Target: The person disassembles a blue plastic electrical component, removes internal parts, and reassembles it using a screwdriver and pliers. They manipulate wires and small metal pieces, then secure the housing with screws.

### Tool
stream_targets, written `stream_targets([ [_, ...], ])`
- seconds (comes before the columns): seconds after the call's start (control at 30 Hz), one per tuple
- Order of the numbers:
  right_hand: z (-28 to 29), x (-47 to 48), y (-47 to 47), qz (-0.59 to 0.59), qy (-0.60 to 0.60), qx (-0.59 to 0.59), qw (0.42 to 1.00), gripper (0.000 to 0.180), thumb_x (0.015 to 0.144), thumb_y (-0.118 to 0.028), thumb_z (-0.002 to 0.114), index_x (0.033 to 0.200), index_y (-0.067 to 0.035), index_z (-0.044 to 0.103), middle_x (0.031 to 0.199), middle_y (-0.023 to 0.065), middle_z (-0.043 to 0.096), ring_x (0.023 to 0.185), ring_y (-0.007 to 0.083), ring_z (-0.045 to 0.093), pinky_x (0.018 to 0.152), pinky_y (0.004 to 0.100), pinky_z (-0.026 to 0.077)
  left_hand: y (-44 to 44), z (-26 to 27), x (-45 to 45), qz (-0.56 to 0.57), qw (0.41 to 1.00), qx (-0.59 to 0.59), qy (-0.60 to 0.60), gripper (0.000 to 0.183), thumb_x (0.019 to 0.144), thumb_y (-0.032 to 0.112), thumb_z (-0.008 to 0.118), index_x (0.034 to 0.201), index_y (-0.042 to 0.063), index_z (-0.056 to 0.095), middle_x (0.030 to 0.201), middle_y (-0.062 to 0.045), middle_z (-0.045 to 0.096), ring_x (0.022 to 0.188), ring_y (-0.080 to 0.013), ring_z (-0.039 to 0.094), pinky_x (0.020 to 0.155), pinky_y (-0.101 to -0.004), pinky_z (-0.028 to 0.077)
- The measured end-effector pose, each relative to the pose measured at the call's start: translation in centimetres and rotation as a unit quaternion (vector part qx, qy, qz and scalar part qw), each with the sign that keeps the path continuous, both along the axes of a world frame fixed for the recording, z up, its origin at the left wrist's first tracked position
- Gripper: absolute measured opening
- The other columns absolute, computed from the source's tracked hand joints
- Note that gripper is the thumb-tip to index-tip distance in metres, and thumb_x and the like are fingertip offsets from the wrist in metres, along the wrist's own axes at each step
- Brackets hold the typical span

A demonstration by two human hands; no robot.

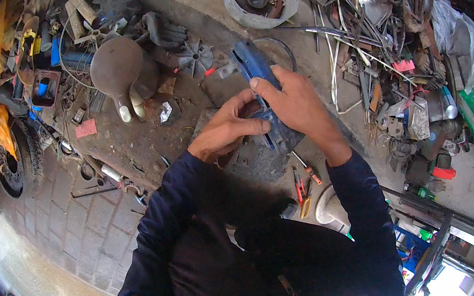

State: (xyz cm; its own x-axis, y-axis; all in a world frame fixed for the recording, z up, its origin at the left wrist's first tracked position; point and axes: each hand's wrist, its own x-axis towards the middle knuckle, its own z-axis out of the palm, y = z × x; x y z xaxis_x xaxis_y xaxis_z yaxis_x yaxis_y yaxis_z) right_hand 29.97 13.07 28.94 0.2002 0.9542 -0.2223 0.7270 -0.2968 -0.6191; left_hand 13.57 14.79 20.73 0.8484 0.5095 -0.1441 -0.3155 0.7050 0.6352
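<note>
Both my hands are on a long blue part (252, 58) with a lengthwise slot, held tilted at the middle of the view. My right hand (296, 100) grips its upper right side, the thumb lying across its face. My left hand (234, 126) holds the lower left side with thumb and fingers; some of those fingers are hidden behind it. Beneath the part lies a grey, dirt-covered piece (257, 163). Near my right forearm are a screwdriver with an orange handle (313, 175) and pliers with yellow handles (305, 206), beside a red-handled tool (299, 187).
A metal bowl holding a rusty wheel-like part (242, 17) stands beyond my hands. Scrap metal (366, 41) is heaped at the right. Rounded brown objects (116, 67), a finned disc (196, 59) and a black glove (163, 29) lie to the left. A tyre (28, 162) stands at far left.
</note>
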Motion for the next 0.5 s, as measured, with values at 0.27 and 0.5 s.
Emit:
stream_targets([
  [0.27, 0.2, 0.2, 0.2, 0.020, -0.050, -0.044, 0.998, 0.049, 0.095, -0.042, 0.062, 0.092, 0.006, 0.063, 0.094, 0.0360, 0.067, 0.093, 0.0541, 0.065, 0.083, 0.0578, 0.051, -0.2, -0.5, 0.4, 0.001, 1.000, -0.009, 0.000, 0.082, 0.083, 0.001, 0.077, 0.155, 0.000, 0.037, 0.149, -0.010, 0.051, 0.142, -0.0225, 0.043, 0.117, -0.0377, 0.037],
  [0.5, 1.4, 1.4, 1.2, 0.020, -0.056, -0.088, 0.994, 0.052, 0.095, -0.045, 0.059, 0.099, 0.006, 0.065, 0.099, 0.0353, 0.068, 0.098, 0.0538, 0.065, 0.089, 0.0570, 0.051, -0.3, -1.2, 1.0, 0.024, 0.999, -0.024, -0.018, 0.064, 0.083, 0.003, 0.078, 0.140, -0.001, 0.049, 0.133, -0.007, 0.059, 0.130, -0.0186, 0.051, 0.115, -0.0355, 0.037],
])
